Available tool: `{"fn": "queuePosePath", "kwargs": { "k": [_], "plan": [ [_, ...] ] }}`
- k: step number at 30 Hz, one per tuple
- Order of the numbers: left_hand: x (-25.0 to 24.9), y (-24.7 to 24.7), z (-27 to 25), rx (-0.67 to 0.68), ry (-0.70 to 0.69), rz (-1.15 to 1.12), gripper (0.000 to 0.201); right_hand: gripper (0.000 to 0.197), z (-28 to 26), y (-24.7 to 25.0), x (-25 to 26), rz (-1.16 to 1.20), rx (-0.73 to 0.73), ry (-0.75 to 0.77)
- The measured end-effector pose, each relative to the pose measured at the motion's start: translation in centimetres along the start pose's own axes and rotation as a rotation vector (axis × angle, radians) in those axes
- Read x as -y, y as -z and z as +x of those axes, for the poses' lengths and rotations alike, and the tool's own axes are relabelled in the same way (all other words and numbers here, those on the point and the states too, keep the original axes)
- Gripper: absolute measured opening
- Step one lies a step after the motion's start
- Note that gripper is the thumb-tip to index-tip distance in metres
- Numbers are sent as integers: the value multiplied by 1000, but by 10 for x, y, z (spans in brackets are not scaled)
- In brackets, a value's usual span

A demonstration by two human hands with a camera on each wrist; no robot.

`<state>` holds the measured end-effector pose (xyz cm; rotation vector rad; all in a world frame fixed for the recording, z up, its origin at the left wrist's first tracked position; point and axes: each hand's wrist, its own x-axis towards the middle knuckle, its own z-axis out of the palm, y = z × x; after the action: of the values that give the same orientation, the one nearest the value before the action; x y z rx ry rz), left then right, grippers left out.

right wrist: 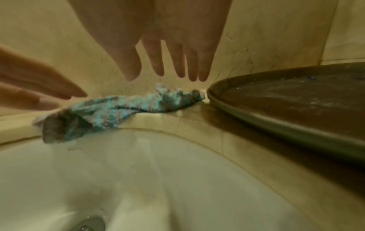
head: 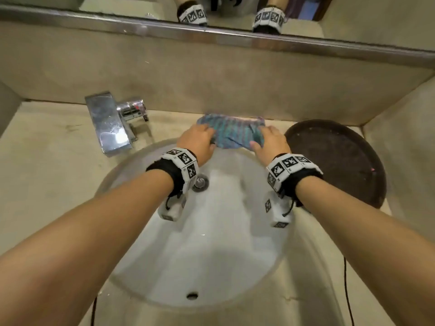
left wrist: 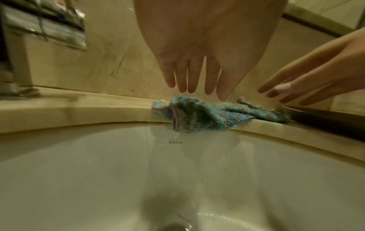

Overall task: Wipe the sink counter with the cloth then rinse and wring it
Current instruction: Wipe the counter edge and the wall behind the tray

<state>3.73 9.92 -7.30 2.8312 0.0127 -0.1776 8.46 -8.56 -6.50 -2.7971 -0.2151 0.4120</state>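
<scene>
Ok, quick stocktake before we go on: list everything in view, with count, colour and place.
cloth: one, teal-blue, crumpled on the counter ledge behind the basin, front edge hanging over the rim
counter: one, beige stone, around the basin
basin: one, white, centre
faucet: one, chrome, back left of basin
tray: one, dark brown, round, right of basin
mirror: one, along the top
left hand: fingers straight, just above cloth's left end
right hand: fingers straight, just above cloth's right end

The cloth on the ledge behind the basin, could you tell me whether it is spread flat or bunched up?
Bunched up: the cloth lies crumpled in folds on the counter, one end drooping over the basin rim.
</scene>
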Motion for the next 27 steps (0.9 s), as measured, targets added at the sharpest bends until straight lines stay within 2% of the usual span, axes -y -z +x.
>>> {"fn": "queuePosePath", "kwargs": {
  "k": [1,5,10,16,20,27],
  "plan": [
    [-1,-6,3,23,-15,-16,42,58,3,-5,-1,0,21,29],
    [-10,-21,16,271,5,101,60,68,14,-23,3,-89,203,64],
    [-2,-28,17,214,94,103,55,67,23,-31,21,-179,221,95],
    [44,-14,-1,187,241,123,55,67,31,-41,70,-240,271,288],
    [65,-4,-12,185,385,54,55,67,31,-54,102,-295,309,406],
    [53,0,-6,236,423,31,60,67,33,-48,94,-359,339,391]
  ]
}}
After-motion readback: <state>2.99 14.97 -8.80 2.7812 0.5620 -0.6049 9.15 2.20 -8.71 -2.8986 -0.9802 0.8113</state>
